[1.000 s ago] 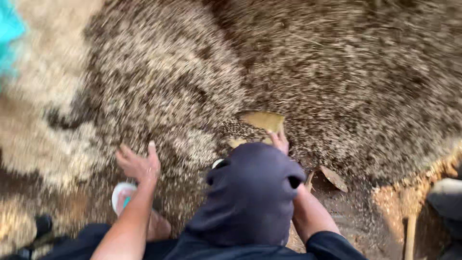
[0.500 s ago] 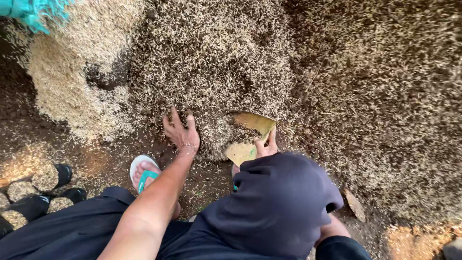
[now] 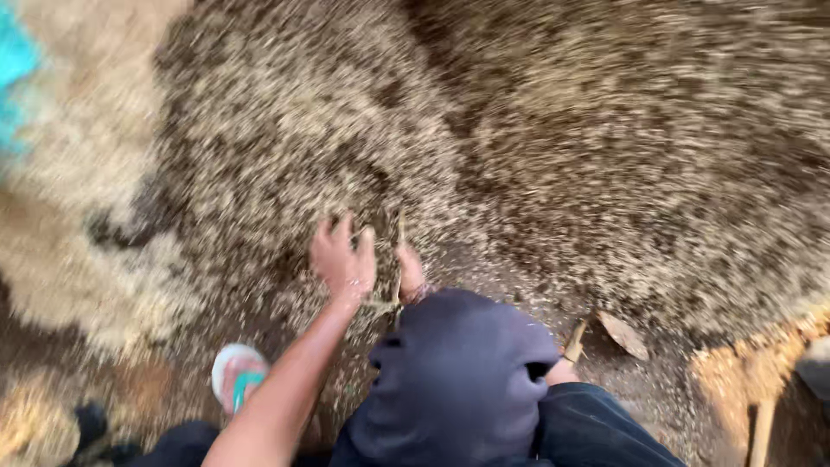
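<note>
Here, the left hand (image 3: pixel 343 257), fingers spread, and the right hand (image 3: pixel 409 270), its fingers blurred beyond telling, press together into the grain heap (image 3: pixel 553 156); most grain remains ungathered, a dry leaf (image 3: pixel 624 335) nearby.

Speckled tan-and-brown grain heap (image 3: pixel 536 147) fills twelve o'clock. A paler beige pile (image 3: pixel 78 259) lies at nine o'clock. Dark navy cloth (image 3: pixel 458 380) sits at six o'clock, a white-and-teal sandal (image 3: pixel 235 374) at seven, turquoise fabric (image 3: pixel 13 78) at ten.
</note>
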